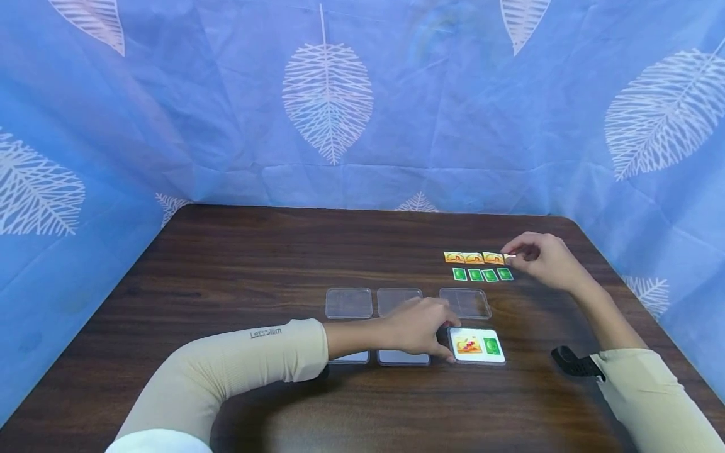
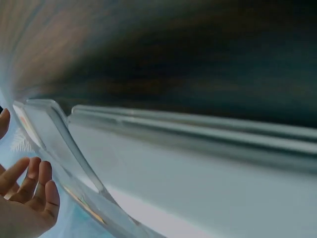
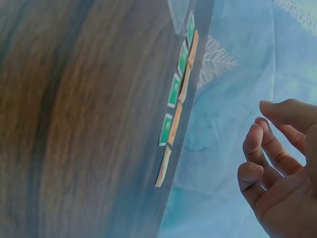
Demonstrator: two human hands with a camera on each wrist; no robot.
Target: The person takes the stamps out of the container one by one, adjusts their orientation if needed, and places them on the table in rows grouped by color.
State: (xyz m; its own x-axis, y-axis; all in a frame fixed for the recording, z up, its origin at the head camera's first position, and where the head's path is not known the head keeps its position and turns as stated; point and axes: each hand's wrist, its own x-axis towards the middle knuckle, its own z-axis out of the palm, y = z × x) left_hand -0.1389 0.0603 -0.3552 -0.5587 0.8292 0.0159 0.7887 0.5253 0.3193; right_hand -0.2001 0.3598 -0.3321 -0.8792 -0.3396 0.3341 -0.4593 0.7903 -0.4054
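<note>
My left hand (image 1: 419, 324) spans the left end of a clear case (image 1: 503, 363), thumb at the near corner and fingers at the far one. Inside the case lies a white card bearing an orange picture piece (image 1: 469, 345) and a green piece (image 1: 492, 346). My right hand (image 1: 546, 259) reaches over the right end of a row of orange picture pieces (image 1: 473, 258), its fingertips at the last, partly covered one. In the right wrist view, the thumb and fingers of that hand (image 3: 282, 168) are bent with a gap between them. Several green pieces (image 1: 474, 275) lie just in front of the orange row.
Clear lids (image 1: 348, 303) line up behind the cases, the middle one (image 1: 399, 297) partly hidden by my left hand. Two more cases with white inside (image 1: 404, 358) are partly under my left forearm. A blue leaf-patterned cloth (image 1: 453, 126) surrounds the brown table (image 1: 283, 251).
</note>
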